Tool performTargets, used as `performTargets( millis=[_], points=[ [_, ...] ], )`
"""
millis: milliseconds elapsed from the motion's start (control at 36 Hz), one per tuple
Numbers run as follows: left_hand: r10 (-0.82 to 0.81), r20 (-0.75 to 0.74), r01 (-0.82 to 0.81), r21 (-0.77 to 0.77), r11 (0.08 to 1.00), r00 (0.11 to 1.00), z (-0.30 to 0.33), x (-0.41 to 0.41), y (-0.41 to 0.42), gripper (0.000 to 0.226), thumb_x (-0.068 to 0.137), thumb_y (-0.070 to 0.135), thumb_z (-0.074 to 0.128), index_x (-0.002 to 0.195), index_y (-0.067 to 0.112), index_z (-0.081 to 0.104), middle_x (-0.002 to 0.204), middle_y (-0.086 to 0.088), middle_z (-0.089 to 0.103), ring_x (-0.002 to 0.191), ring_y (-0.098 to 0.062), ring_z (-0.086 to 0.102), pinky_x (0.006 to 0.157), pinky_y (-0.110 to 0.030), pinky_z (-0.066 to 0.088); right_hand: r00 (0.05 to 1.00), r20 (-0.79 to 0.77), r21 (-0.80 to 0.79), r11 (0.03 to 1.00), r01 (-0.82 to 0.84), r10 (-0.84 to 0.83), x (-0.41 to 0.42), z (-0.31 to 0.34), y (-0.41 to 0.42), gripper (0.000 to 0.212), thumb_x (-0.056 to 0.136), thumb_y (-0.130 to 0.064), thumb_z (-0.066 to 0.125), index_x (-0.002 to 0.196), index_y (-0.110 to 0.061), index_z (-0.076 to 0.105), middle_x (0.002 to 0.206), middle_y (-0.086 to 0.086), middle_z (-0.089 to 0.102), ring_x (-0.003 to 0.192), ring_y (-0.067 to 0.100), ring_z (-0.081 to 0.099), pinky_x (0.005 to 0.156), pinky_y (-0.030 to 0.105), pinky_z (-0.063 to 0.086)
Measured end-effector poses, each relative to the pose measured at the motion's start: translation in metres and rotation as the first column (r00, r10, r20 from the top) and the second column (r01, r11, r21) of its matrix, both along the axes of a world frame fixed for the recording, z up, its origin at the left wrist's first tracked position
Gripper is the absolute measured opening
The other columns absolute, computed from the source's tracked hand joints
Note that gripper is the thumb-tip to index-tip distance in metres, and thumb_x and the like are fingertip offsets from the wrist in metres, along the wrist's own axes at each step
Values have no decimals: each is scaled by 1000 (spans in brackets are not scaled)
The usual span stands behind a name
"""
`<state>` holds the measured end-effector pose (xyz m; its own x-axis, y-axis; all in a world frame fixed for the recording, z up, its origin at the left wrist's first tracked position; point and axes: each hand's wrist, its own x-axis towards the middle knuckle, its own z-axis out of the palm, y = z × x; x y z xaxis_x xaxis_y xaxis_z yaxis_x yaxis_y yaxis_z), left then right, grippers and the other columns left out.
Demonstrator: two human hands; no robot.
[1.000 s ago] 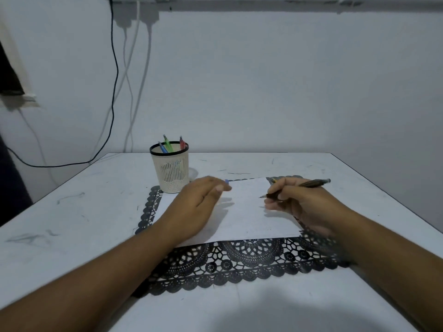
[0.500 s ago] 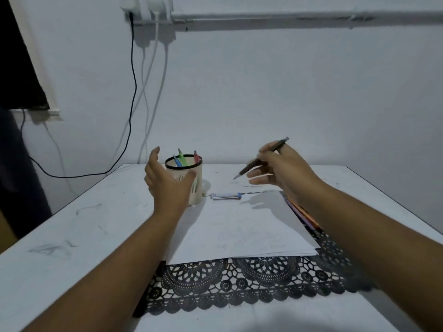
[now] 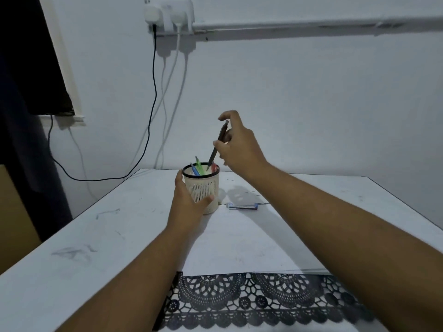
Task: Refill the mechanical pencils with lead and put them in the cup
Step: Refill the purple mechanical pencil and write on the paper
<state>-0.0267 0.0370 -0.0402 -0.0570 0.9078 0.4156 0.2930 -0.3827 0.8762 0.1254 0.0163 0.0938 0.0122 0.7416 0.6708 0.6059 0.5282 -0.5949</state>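
Observation:
A cream mesh cup with a black rim stands at the back of the table. My left hand wraps around its left side and holds it. My right hand pinches a dark mechanical pencil above the cup, tip down and just inside the rim. Blue, green and red pencils stand in the cup. A blue lead case lies on the table right of the cup.
A white paper sheet lies on a black lace mat in front of me. Cables hang from wall sockets behind the table. The table's right edge runs close to my right forearm.
My right hand has lifted the dark pencil off the paper and carried it left over the cup, tip turned down. My left hand has left the lead case and taken hold of the cup.

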Motion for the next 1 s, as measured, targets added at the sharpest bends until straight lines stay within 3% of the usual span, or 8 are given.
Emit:
performTargets(
  millis=[139,250,444,667,750,806,917,1000],
  points=[
    [-23,53,23,0,1000,998,0,0,-3,95,80,-7,79,152,27,28,140,-2,58,128,-20,55,84,-10,50,961,267,-38,996,84,-71,-10,-16,11,39,97,-12,64,133,-20,52,90,-2,65,84,21,64,77,45,58],
    [-13,31,13,-19,1000,999,-1,-3,0,95,75,12,85,144,43,28,139,4,60,129,-18,58,107,-48,50,870,476,-50,983,175,-130,-17,-25,17,35,99,-20,60,134,-23,59,111,-4,72,101,23,65,81,38,55],
    [-34,86,35,-5,999,996,-1,-3,0,91,75,8,82,145,40,33,136,5,62,127,-18,59,105,-52,51,784,606,-43,978,204,-137,-25,-31,14,34,104,-23,45,127,-19,69,111,6,70,114,24,57,88,41,53],
    [7,20,-7,-4,1000,1000,-4,-4,7,101,76,12,86,153,35,23,143,1,56,133,-20,53,110,-51,47,929,360,-70,991,118,-86,-6,-40,8,42,109,-35,43,150,-31,53,135,-10,66,130,15,50,103,39,45],
    [130,-96,-128,26,991,987,4,0,-2,120,76,26,89,162,27,6,159,-8,34,148,-30,31,119,-48,30,951,292,-53,992,117,-97,9,-45,0,39,107,-33,47,144,-31,57,124,-15,66,101,4,53,95,34,47],
    [249,-178,-213,196,957,952,14,1,-14,119,78,36,86,163,21,5,164,-11,23,150,-33,21,119,-50,25,951,285,-49,989,136,-117,20,-51,-10,32,105,-33,50,136,-32,60,111,-15,63,83,1,49,83,32,46],
    [370,-266,-137,618,774,890,30,8,-36,76,83,34,73,148,15,38,147,-7,41,134,-28,38,108,-39,28,936,322,-123,974,191,-143,41,-66,-38,11,102,-30,52,110,-28,60,86,-8,60,79,11,55,66,34,44],
    [257,-415,57,609,791,873,34,23,-52,18,92,29,65,107,20,60,106,7,57,98,-15,50,82,-30,35,898,417,-234,938,258,-143,56,-81,-56,13,102,-35,50,97,-24,54,79,-6,59,76,16,56,60,34,37]
  ],
)
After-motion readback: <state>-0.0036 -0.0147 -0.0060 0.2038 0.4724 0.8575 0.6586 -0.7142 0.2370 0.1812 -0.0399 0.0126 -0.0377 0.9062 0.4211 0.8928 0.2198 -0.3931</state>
